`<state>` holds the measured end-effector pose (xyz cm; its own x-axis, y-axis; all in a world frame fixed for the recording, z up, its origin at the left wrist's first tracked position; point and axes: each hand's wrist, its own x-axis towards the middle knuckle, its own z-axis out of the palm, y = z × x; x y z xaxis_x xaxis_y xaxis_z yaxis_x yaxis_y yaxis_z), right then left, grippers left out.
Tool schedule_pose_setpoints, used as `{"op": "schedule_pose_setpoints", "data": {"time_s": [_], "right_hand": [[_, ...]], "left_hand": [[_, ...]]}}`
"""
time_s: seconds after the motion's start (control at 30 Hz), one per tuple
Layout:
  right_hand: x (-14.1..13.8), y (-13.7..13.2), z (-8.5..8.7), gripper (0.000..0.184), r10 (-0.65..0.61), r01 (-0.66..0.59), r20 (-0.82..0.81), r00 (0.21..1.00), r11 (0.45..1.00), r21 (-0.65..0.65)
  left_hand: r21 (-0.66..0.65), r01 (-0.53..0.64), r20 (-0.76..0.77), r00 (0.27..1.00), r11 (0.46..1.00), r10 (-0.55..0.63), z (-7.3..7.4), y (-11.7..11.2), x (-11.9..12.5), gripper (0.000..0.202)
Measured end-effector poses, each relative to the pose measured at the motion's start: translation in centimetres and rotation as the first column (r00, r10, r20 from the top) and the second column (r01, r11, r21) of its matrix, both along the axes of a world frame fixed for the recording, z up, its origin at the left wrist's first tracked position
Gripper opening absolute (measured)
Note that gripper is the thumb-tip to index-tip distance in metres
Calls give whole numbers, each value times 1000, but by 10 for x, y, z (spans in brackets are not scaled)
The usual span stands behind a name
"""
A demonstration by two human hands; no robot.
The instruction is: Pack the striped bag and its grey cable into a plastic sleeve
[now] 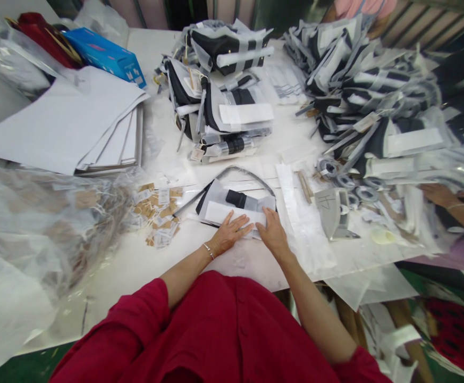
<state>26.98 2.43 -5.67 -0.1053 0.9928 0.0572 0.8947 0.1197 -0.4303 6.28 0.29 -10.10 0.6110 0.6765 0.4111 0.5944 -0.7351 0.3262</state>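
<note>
A folded black, grey and white garment [237, 205] lies on the white table [148, 255] right before me. My left hand [228, 234] rests flat on its white near part, fingers stretched out. Beside it, my right hand [272, 233] lies flat on the garment's right near corner, fingers together and extended. Neither hand grips anything. A grey strap [239, 171] curves over the garment's far side.
A stack of packed garments [219, 96] stands behind, a bigger loose heap [371, 101] at the right. Paper tags [158, 213], clear plastic bags [36, 234], white card sheets [76, 127], a blue box [106, 56] lie left. Another person's hands [450, 197] work at right.
</note>
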Motion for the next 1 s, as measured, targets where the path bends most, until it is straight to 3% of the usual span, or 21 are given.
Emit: {"op": "schedule_pose_setpoints", "data": {"time_s": [0.17,0.3,0.57,0.67,0.8,0.9,1.0], "right_hand": [[0,6,6,36,14,-11,31,999,993,-118],[-2,0,15,34,19,-17,21,1000,994,-109],[2,-9,21,29,152,-161,-80,985,978,-129],[1,-15,23,31,165,-172,-113,980,984,-57],[-8,-28,24,26,136,-124,-72,988,981,147],[-17,-35,19,21,202,-200,5,979,966,166],[-21,-38,10,20,191,-194,32,981,968,157]], "left_hand": [[5,-10,-8,1000,1000,10,1,-1,0,49],[13,-36,-30,999,999,36,-1,-4,1,53],[37,-35,-11,999,999,36,-3,-5,3,47],[25,-30,0,1000,999,30,-3,-4,3,44],[1,-29,4,1000,1000,29,-2,-3,5,43],[-44,-35,31,999,998,37,-2,-4,7,41],[-142,-48,79,995,989,60,1,-3,6,44]]}}
